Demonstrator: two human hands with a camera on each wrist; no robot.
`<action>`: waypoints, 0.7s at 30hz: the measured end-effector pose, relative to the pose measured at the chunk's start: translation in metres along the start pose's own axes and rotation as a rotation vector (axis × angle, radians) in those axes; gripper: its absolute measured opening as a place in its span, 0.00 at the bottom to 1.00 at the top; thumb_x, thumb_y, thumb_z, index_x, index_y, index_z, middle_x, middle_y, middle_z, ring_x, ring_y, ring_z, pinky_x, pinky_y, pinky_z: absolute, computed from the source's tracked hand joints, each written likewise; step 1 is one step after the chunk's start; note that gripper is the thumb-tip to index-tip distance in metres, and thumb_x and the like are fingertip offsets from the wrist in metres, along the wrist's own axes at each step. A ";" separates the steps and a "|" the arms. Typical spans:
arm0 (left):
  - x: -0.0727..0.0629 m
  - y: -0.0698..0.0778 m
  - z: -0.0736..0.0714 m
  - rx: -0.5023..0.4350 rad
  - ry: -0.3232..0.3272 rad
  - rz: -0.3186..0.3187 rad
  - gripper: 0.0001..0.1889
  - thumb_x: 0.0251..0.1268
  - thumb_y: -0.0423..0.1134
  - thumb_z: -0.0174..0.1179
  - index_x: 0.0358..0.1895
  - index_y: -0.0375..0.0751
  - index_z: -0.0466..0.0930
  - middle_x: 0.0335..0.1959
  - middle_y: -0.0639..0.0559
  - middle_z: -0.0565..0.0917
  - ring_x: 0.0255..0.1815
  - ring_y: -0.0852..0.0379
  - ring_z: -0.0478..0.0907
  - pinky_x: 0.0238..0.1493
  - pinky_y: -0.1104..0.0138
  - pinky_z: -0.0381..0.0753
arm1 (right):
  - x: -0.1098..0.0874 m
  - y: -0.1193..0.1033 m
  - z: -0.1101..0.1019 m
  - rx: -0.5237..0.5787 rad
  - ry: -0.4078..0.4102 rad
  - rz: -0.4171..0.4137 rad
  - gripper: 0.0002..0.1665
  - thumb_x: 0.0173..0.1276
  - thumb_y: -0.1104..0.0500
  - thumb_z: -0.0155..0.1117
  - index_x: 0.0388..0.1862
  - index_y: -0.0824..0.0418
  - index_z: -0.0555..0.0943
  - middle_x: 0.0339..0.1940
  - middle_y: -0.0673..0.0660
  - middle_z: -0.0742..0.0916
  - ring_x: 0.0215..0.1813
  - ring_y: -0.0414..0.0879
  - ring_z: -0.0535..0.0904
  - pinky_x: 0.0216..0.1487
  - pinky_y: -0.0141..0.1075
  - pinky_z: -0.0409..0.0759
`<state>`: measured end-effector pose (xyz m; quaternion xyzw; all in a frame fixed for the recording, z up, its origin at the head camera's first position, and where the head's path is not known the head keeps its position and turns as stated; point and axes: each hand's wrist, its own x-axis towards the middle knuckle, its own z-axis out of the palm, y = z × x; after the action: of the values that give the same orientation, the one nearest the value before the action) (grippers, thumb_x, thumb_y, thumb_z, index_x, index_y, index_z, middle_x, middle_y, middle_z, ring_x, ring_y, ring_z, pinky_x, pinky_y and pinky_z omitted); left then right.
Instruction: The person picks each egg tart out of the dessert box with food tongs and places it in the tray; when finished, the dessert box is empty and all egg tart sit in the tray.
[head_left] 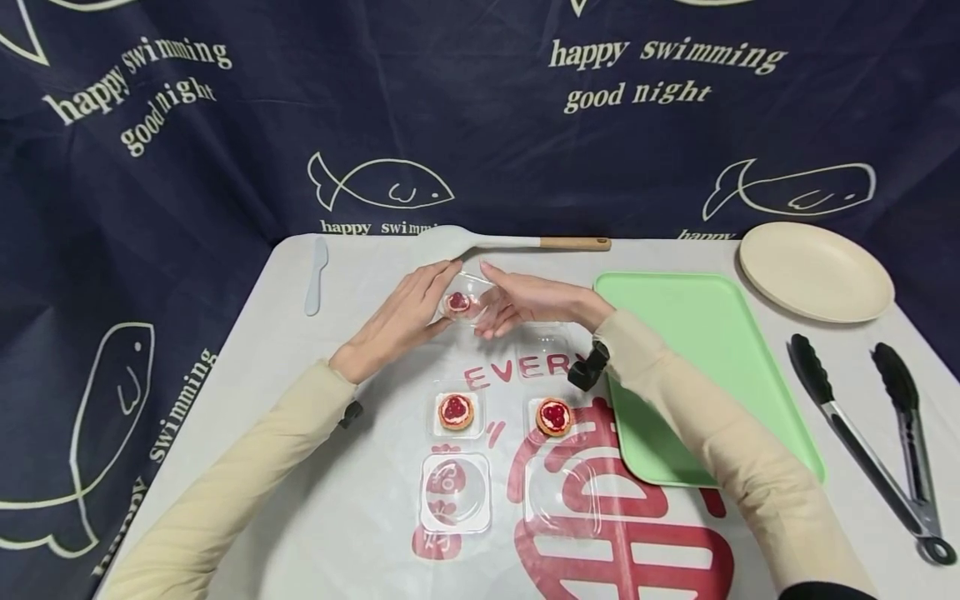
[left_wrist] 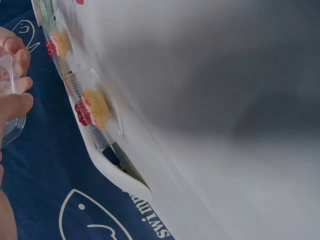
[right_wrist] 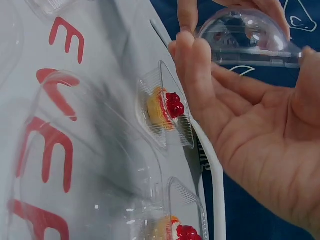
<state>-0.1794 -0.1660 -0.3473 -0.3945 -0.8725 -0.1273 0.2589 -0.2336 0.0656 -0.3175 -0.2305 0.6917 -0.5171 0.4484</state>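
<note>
Above the far part of the table, my left hand [head_left: 397,317] and right hand [head_left: 536,297] hold a small clear plastic box [head_left: 483,292] between them. A red-topped tart [head_left: 458,302] sits inside. The right wrist view shows the box's domed lid [right_wrist: 235,30] over its base, with my right fingers and thumb at its edges. In the left wrist view, only part of the box [left_wrist: 14,131] shows, beside fingers. Nearer on the table, one tart [head_left: 456,412] and another tart [head_left: 554,417] sit in open clear boxes, their domed lids [head_left: 455,493] folded toward me.
A clear plastic piece [head_left: 545,340] lies below my right hand. To the right are a green tray [head_left: 675,308], a cream plate [head_left: 817,271] and black-tipped tongs [head_left: 870,467]. A spatula [head_left: 510,242] lies along the back edge, a pale blue knife [head_left: 317,275] at back left.
</note>
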 end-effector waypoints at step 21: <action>-0.008 -0.002 -0.014 -0.936 -0.404 -0.651 0.31 0.70 0.39 0.58 0.69 0.23 0.61 0.65 0.33 0.72 0.64 0.42 0.73 0.68 0.55 0.69 | -0.007 0.003 0.018 -0.780 0.261 -0.243 0.31 0.68 0.45 0.63 0.58 0.68 0.79 0.46 0.57 0.88 0.48 0.46 0.83 0.53 0.40 0.81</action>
<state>-0.1719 -0.1785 -0.3400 -0.1955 -0.8316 -0.4928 -0.1654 -0.2144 0.0629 -0.3186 -0.3951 0.8543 -0.2905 0.1723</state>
